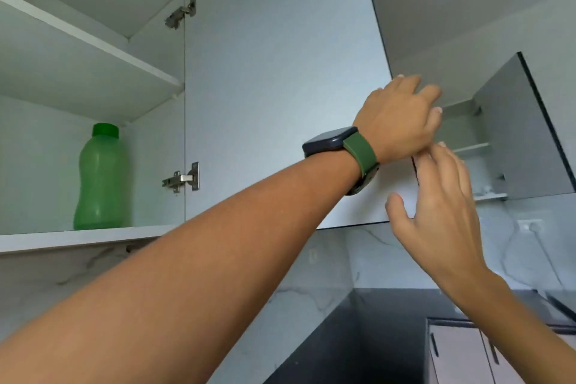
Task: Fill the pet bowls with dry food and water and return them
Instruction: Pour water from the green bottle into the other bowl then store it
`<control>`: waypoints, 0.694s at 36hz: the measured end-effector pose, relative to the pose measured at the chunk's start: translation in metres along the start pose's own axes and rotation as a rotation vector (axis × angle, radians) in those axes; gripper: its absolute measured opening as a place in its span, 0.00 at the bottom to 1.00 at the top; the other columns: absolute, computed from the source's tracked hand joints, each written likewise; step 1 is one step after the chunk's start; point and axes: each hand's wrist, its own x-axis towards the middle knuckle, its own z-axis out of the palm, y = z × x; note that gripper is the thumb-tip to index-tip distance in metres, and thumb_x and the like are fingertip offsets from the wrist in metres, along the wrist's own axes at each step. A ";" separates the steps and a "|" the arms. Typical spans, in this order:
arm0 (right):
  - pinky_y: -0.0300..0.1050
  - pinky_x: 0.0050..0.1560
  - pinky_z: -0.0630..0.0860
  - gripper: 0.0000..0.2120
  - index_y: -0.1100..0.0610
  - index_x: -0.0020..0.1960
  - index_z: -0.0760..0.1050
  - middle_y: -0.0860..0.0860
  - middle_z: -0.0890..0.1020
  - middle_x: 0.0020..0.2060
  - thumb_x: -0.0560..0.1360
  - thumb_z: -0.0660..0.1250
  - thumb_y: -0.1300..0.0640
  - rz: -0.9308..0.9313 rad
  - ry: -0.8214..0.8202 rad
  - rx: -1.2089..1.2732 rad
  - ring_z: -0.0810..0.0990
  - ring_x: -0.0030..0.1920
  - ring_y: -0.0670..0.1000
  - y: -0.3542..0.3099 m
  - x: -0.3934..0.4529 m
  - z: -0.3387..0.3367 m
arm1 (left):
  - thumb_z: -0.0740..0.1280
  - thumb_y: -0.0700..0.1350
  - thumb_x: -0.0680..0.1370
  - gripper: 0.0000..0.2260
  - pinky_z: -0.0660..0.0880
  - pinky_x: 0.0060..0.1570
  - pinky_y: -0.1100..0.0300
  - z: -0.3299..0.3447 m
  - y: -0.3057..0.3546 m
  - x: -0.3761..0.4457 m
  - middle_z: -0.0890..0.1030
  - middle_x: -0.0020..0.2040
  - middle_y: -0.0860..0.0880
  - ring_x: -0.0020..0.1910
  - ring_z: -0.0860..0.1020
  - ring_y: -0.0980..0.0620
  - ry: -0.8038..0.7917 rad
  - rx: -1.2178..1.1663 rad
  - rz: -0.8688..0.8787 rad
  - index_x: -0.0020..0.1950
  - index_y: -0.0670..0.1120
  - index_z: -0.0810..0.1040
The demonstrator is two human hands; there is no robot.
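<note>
Left hand [399, 117] curls over the door [280, 87] edge, right hand [436, 196] spread beside it; bowls aren't in view, only a bottle [101, 178]; probably best to swing it slowly.

Wall cupboard, left, open: bottle [101, 178] upright on the bottom shelf [78, 238], upper shelf [90, 37] above it. Open cupboard door [280, 87] right of the bottle, hung on two hinges [181, 179]. Left hand [397, 121] at the door's right edge; right hand [436, 209] just below and right of it. Second open cupboard [480, 146] farther right. Countertop [374, 330] below, lower right.
</note>
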 end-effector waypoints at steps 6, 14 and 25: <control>0.48 0.68 0.62 0.31 0.59 0.75 0.56 0.55 0.62 0.73 0.75 0.63 0.58 0.169 -0.135 0.133 0.60 0.72 0.54 0.018 -0.003 -0.007 | 0.54 0.42 0.78 0.16 0.63 0.69 0.52 0.023 0.000 0.017 0.77 0.58 0.41 0.68 0.67 0.44 -0.193 0.095 0.012 0.58 0.41 0.77; 0.46 0.57 0.70 0.26 0.58 0.71 0.66 0.56 0.75 0.60 0.73 0.64 0.61 0.319 -0.119 0.329 0.74 0.56 0.54 0.016 -0.001 0.005 | 0.53 0.44 0.80 0.16 0.58 0.71 0.53 0.033 -0.011 0.001 0.75 0.62 0.44 0.75 0.55 0.45 -0.295 0.251 0.138 0.61 0.44 0.77; 0.28 0.44 0.74 0.24 0.45 0.51 0.76 0.58 0.79 0.52 0.71 0.64 0.74 0.396 0.186 1.035 0.77 0.42 0.41 -0.017 -0.012 -0.009 | 0.53 0.42 0.72 0.15 0.74 0.55 0.48 0.000 -0.018 -0.037 0.78 0.35 0.39 0.43 0.79 0.39 0.131 0.215 0.402 0.35 0.37 0.77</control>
